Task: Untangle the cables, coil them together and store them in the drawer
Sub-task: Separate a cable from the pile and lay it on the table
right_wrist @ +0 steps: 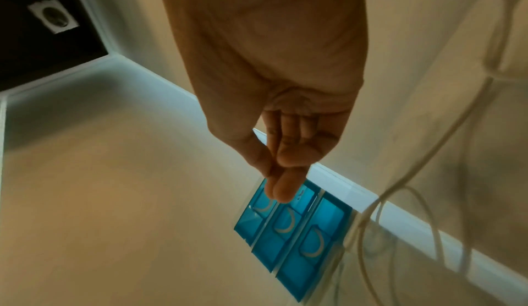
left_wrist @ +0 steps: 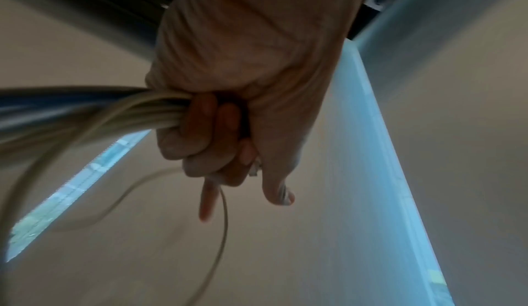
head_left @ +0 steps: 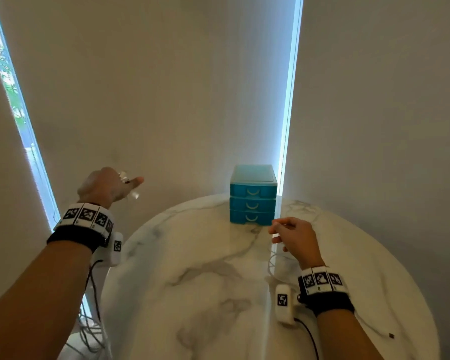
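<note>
My left hand (head_left: 109, 188) is raised off the table's left edge. In the left wrist view this hand (left_wrist: 217, 143) grips a bundle of white cables (left_wrist: 114, 112) in its fist, index finger stretched out. One loose strand (left_wrist: 224, 220) hangs below, and a connector (left_wrist: 283, 194) lies by the thumb. My right hand (head_left: 291, 237) hovers just right of the blue three-drawer unit (head_left: 252, 201), whose drawers are all shut. Its thumb and fingers (right_wrist: 278, 189) are pressed together, seemingly pinching a thin white strand. More white cable (head_left: 272, 266) lies looped on the table under it.
The round marble table (head_left: 205, 281) carries the drawer unit at its far edge, against the wall. Dark and white wires (head_left: 91, 331) hang off the table's left side. A thin dark wire with a small plug (head_left: 391, 335) lies at the right. White cable loops (right_wrist: 400, 182) run beside the drawers.
</note>
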`<state>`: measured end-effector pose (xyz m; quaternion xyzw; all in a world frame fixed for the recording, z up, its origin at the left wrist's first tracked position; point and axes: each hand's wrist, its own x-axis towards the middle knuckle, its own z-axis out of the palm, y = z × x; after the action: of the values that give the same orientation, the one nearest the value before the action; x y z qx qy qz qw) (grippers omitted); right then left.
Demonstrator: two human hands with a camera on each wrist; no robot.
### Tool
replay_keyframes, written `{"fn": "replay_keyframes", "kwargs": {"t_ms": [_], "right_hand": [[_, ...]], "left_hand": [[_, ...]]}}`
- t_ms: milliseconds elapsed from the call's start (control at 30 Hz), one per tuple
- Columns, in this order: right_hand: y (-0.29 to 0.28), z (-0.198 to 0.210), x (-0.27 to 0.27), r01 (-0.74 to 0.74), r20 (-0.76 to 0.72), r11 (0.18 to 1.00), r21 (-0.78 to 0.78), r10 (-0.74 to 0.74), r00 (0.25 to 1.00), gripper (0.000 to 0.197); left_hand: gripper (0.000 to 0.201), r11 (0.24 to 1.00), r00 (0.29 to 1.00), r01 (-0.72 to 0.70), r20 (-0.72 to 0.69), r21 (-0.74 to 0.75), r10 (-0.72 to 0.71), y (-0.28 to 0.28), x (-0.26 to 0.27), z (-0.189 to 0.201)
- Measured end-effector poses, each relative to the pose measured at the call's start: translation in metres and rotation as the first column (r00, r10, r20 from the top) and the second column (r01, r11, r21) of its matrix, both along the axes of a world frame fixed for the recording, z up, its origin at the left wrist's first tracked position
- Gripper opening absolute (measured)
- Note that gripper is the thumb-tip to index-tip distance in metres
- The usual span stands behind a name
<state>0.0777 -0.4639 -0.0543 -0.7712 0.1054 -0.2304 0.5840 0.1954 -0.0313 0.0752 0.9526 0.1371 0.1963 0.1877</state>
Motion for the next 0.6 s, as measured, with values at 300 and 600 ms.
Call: {"fn": "replay_keyframes", "kwargs": {"t_ms": [300, 600], "right_hand": [[0.0, 0.013, -0.015, -0.462, -0.671, 0.611, -0.643, -0.158, 0.724, 0.059], [0.037, 0.034, -0.006, -0.543, -0.576, 0.627, -0.558, 0.179, 0.797, 0.02]], "left_hand": [[0.064, 0.956, 0.947, 0.29, 0.129, 0.043, -0.293, -0.096, -0.018, -0.001], [0.057, 0.767, 0.775, 0.632, 0.101, -0.113, -0.624, -0.142, -0.023, -0.026]]}}
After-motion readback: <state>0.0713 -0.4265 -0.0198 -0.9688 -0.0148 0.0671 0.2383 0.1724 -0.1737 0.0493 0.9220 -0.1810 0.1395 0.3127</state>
